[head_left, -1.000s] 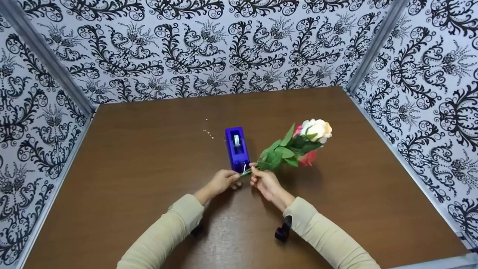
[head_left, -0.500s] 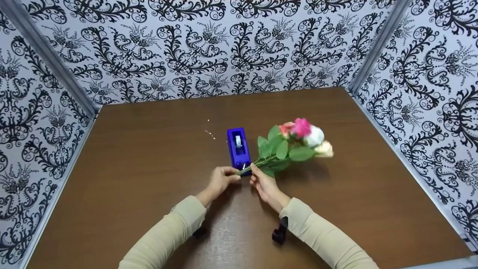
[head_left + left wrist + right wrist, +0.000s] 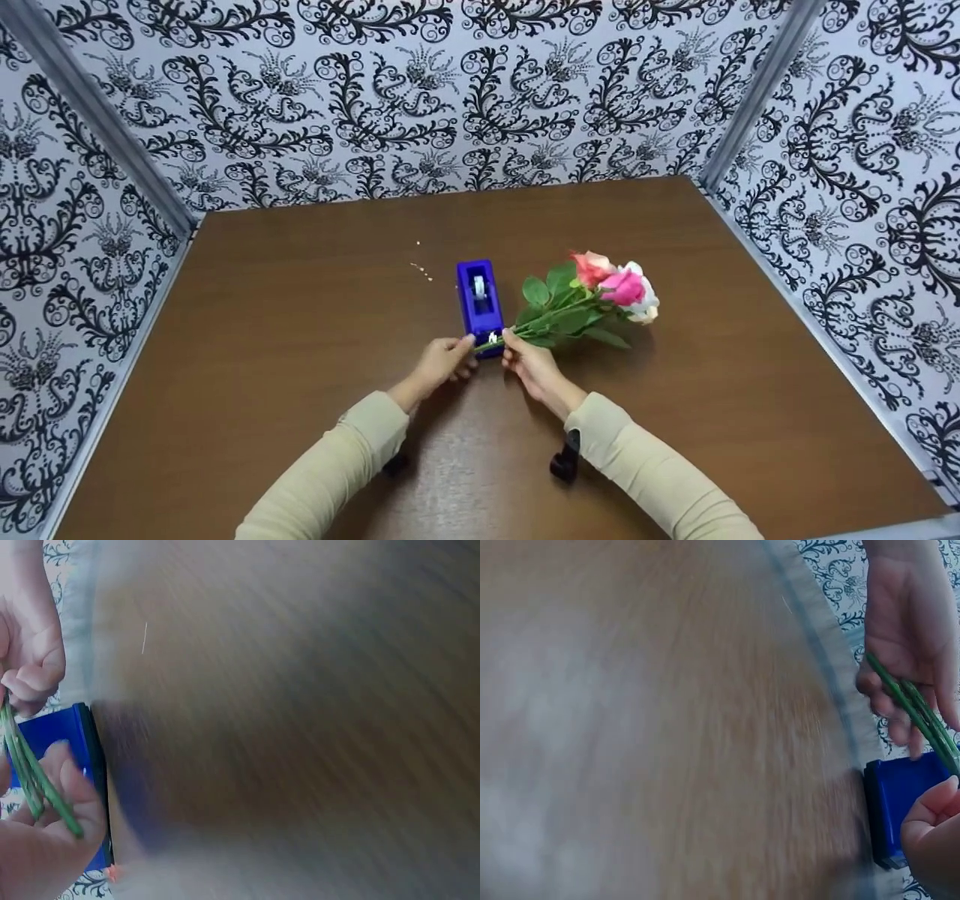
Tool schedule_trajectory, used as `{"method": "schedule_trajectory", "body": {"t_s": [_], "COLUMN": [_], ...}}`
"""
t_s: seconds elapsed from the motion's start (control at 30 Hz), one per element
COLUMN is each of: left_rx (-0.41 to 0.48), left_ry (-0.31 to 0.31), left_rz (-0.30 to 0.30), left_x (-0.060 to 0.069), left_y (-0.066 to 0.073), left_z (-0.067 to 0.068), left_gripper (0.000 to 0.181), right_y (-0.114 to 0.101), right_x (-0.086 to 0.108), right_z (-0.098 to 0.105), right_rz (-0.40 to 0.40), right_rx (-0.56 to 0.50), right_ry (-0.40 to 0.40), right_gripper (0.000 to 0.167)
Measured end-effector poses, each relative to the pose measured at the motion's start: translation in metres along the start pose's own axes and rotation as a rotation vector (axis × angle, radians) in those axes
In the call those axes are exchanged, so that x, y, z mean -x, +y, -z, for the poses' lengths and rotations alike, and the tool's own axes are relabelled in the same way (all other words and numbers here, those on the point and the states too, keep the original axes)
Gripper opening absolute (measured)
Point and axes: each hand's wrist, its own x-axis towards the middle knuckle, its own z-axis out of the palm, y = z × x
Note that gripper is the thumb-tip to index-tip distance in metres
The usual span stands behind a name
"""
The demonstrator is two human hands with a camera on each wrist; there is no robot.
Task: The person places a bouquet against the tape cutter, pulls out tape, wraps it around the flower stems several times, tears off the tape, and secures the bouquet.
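A bunch of roses, pink, white and coral with green leaves, slants to the right in the head view. My right hand pinches its stems just below the leaves. At the lower stem ends, my left hand holds them between thumb and fingers; the bare green stems cross its palm in the right wrist view. Right behind both hands stands a blue tape dispenser with a roll inside. A small whitish piece, perhaps tape, shows at the dispenser's near end beside the stems.
The brown wooden table has patterned walls at the back and sides. Several tiny pale bits lie left of the dispenser. A black strap end hangs near the right sleeve.
The bunch has been turned about its stems, bringing the pink and coral roses to the front, and its heads sit lower. Both hands stay near the dispenser's front end.
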Motion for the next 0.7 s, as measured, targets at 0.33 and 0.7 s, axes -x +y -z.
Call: {"method": "schedule_trajectory", "body": {"t_s": [0.33,0.7], "left_rx": [0.008,-0.032], "left_ry": [-0.025,0.108], "left_rz": [-0.013,-0.115], "left_x": [-0.004,-0.005], "left_y": [0.002,0.008], "left_z": [-0.001,-0.002], "left_gripper": [0.024,0.014], "right_y": [-0.006,-0.008], "right_x": [0.0,0.0], "right_z": [0.0,-0.012], "right_rz": [0.026,-0.016], "right_rx": [-0.013,-0.018], "right_ry": [-0.027,0.14], "right_gripper": [0.014,0.008]}}
